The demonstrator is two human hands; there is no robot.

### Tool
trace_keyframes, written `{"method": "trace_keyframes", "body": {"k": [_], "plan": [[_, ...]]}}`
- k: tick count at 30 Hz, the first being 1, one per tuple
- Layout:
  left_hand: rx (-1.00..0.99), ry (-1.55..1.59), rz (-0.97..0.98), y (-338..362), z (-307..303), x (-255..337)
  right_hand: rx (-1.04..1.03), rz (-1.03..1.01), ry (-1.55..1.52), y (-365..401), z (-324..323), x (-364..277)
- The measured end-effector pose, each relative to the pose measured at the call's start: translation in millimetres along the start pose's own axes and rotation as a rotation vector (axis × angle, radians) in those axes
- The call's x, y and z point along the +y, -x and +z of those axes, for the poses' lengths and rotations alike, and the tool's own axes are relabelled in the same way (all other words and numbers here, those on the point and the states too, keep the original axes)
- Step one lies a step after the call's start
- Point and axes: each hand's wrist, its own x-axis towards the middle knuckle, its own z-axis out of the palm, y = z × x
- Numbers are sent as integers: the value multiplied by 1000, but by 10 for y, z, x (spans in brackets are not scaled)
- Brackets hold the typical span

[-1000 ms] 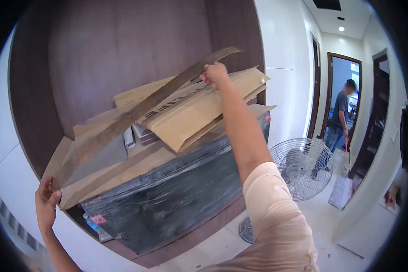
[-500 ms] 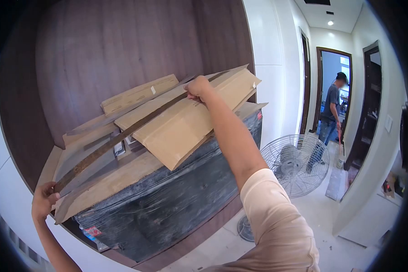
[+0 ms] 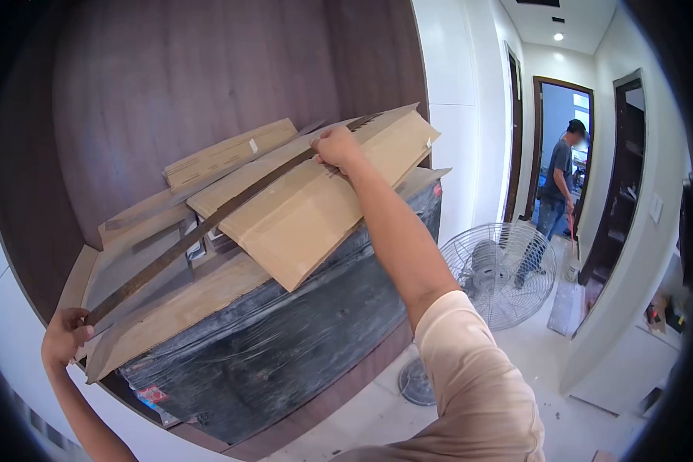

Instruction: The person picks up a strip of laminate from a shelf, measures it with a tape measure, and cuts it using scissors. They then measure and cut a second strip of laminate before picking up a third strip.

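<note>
A long, thin dark brown strip (image 3: 152,269) runs diagonally over the stacked cardboard. Near its lower left end, my left hand (image 3: 65,339) is closed with the thumb and fingers pinching it. My right hand (image 3: 337,148) grips the strip farther up, toward its upper right end, with the fingers curled under. Just below the right hand lies a folded sheet of brown cardboard (image 3: 300,235), sloping down toward me. Under the cardboard is a large bulk wrapped in black plastic (image 3: 285,369). A flat cardboard box (image 3: 227,156) rests behind the strip.
The pile sits in a dark wood-panelled recess (image 3: 200,69). A wire-caged stand fan (image 3: 500,273) is on the floor to the right. Farther off, a person (image 3: 560,185) stands near a doorway holding a reddish stick. A white wall cabinet (image 3: 458,154) borders the recess.
The view has shifted slightly. Both hands keep their hold on the strip, which looks straighter between them. The cardboard lies much as before.
</note>
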Motion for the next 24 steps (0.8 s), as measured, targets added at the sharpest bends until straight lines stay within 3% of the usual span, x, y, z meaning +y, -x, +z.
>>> {"method": "trace_keyframes", "body": {"k": [3, 6, 10, 18, 24], "plan": [[-15, 50, 17, 17, 61, 49, 9, -69, 31, -4, 49, 14], [-31, -25, 24, -37, 152, 148, 2, -36, -248, -1, 76, 40], [-60, -278, -46, -2, 189, 288, -44, -12, -151, -25, 72, 82], [-156, -40, -13, 142, 82, 196, -88, -184, 268, 139, 104, -71], [-216, 47, 30, 159, 160, 329, -98, -114, 189, 165, 150, -149]]}}
